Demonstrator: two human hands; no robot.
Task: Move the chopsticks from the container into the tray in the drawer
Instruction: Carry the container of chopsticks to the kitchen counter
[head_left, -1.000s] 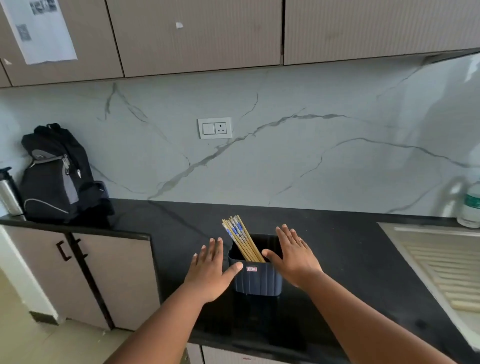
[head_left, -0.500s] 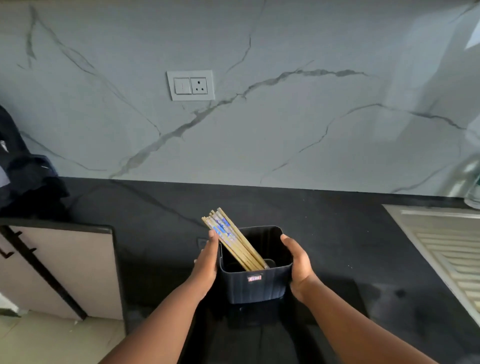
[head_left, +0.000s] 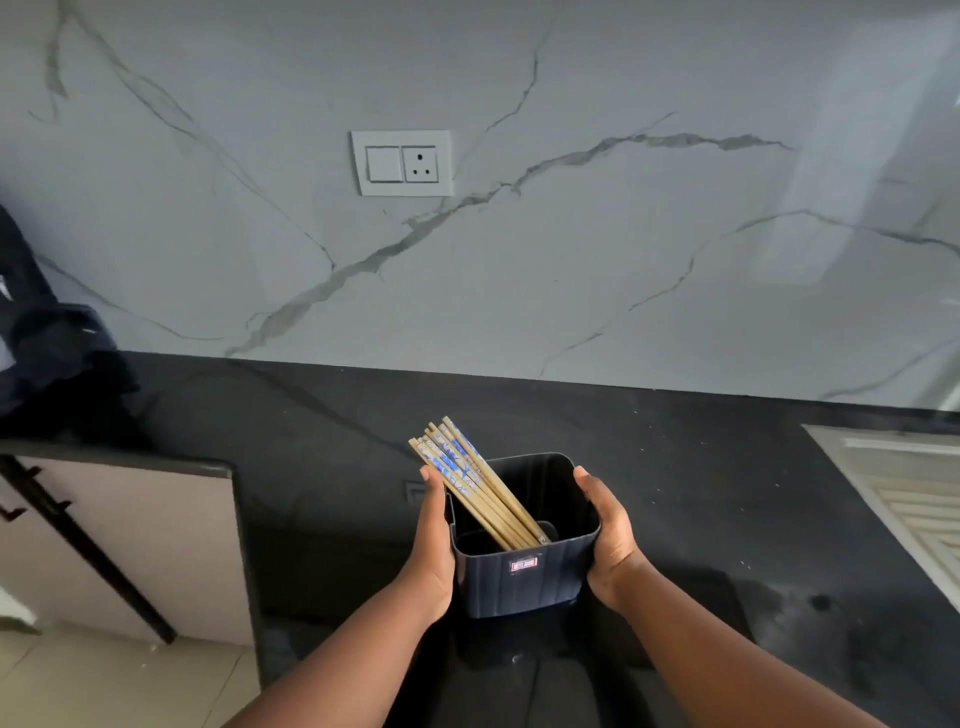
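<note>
A dark blue square container stands on the black countertop, near its front edge. A bundle of wooden chopsticks with blue-patterned tops leans in it toward the upper left. My left hand presses flat against the container's left wall. My right hand clasps its right wall, thumb at the rim. No drawer or tray is in view.
A white marble backsplash with a switch and socket plate rises behind. A dark backpack sits at the far left on the counter. A cream ribbed sink drainboard lies at the right. Beige cabinet doors with black handles stand at lower left.
One second ago both hands hovered open beside the container; they have since closed in on its two sides. The view has dropped and moved closer to the counter.
</note>
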